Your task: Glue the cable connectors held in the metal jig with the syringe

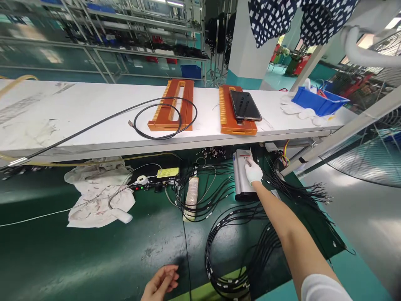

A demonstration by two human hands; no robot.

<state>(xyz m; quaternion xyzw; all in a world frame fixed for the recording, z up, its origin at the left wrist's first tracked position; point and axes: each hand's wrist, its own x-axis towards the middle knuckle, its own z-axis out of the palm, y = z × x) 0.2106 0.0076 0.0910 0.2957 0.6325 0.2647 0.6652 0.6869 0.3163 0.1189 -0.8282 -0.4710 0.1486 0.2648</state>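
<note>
My right hand (pixel 253 171), in a white glove, lies on the upper end of a silver metal box (pixel 241 177), its fingers partly stretched against the surface. The box sits on the green work surface (pixel 94 259) among black cables. At the bottom, my bare left hand (pixel 161 282) has its fingers loosely curled, with nothing visible in them. A thin black cable (pixel 187 259) runs just right of it, apart from the fingers. Below the box lies a large coil of black cables (pixel 213 251) with small white tags.
A white shelf (pixel 94 104) crosses behind, bearing orange slotted holders (pixel 188 104), a phone (pixel 246 106), a looped cable (pixel 138 125) and a blue bin (pixel 319 100). A black device (pixel 153 177), a wrapped bottle-shaped object (pixel 191 196) and white cloth (pixel 94 200) lie below. A fan (pixel 369 142) stands right.
</note>
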